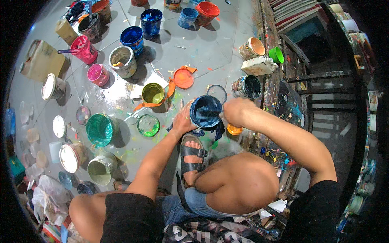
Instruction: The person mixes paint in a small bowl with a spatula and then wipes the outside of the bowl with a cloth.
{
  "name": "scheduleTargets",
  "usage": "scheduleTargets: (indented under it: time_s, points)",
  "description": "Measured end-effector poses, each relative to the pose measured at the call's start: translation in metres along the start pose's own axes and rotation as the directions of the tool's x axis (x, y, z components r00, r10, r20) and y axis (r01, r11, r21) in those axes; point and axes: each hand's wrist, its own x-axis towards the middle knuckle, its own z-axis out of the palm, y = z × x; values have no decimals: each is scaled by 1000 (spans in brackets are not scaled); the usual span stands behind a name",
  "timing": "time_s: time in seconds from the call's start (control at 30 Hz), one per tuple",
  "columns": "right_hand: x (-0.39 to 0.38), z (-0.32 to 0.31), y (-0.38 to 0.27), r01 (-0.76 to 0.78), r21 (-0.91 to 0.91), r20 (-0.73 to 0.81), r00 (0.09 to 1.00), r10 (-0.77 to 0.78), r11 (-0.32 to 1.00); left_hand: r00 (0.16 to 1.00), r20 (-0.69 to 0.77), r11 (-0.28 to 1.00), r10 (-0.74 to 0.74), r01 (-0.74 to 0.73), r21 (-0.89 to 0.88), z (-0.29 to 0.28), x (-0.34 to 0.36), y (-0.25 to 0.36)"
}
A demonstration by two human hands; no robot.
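My left hand (184,119) grips the side of a pot of dark blue paint (204,109) in the middle of the view. At the pot's right, my right hand (237,111) is closed on a stirrer that dips into the paint, its tip hidden. A dark ring (216,92) lies just beyond the pot, and a small orange-yellow tub (234,130) sits below my right hand. A dark rag (219,134) is bunched under the pot, beside my sandalled foot (190,156).
Paint pots (99,129) and a jerrycan (40,60) stand at the left, with several buckets (150,26) farther back. An olive pot (152,93), orange lid (183,77) and green lid (148,125) lie nearby. A paint-stained wooden edge (283,97) runs along the right.
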Motion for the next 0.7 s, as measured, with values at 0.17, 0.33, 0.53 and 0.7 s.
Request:
scheduleTargets:
  time_s: [0.17, 0.33, 0.53, 0.7]
  points:
    - [15, 17, -3, -299, -317, -324, 926, 193, 900, 998, -49, 999, 35, -33, 34, 7, -2, -6]
    - [2, 11, 9, -83, 19, 50, 995, 82, 996, 999, 2, 999, 45, -45, -3, 1, 0, -10]
    - [31, 54, 19, -284, 551, 408, 912, 44, 785, 997, 62, 999, 42, -42, 8, 4, 3, -2]
    - [18, 74, 18, -297, 728, 269, 953, 141, 618, 996, 71, 997, 50, -45, -70, 4, 2, -5]
